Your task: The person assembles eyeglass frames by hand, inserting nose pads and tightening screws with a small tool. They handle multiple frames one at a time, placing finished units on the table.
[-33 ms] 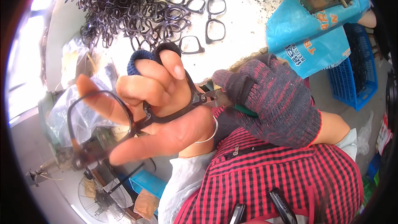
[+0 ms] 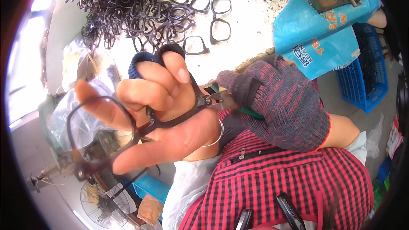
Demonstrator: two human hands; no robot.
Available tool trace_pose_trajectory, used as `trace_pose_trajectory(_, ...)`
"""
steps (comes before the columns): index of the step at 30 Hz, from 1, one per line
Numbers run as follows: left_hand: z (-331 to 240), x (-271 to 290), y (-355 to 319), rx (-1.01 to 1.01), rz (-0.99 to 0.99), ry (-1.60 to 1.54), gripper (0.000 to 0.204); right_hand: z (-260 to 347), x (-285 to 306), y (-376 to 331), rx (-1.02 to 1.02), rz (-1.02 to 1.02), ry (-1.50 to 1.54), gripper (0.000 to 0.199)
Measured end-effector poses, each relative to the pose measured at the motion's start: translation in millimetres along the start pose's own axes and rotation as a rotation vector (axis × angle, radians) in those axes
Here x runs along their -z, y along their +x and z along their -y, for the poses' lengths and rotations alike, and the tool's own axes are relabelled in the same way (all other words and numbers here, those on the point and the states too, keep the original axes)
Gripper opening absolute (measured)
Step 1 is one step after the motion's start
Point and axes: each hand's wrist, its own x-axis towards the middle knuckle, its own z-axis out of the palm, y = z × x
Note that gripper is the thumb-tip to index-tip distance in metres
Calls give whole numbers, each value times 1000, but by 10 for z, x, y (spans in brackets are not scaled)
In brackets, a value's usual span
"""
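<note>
Through the head camera I see the left hand gripping a black frame in its palm, fingers curled over it, forefinger and thumb spread either side of one rim. My gloved right hand is wrapped around green-handled pliers, their tips at the other rim. The frame is held before a pale surface heaped with dark eyeglasses; a blue sheet bears orange and dark lettering.
</note>
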Motion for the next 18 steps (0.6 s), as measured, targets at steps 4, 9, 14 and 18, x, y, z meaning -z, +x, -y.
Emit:
trace_pose_trajectory(4,-51,-64,-4,-44,-14,0,90,15,3,3,10,18,1,43)
trace_pose_trajectory(9,-37,-58,-15,-53,12,54,88,-8,16,-1,10,30,18,43)
trace_pose_trajectory(14,0,-87,3,68,-31,-91,83,-54,-15,19,2,38,98,43)
trace_pose_trajectory(18,18,-74,-9,117,-97,-82,82,-61,-29,42,25,22,63,43)
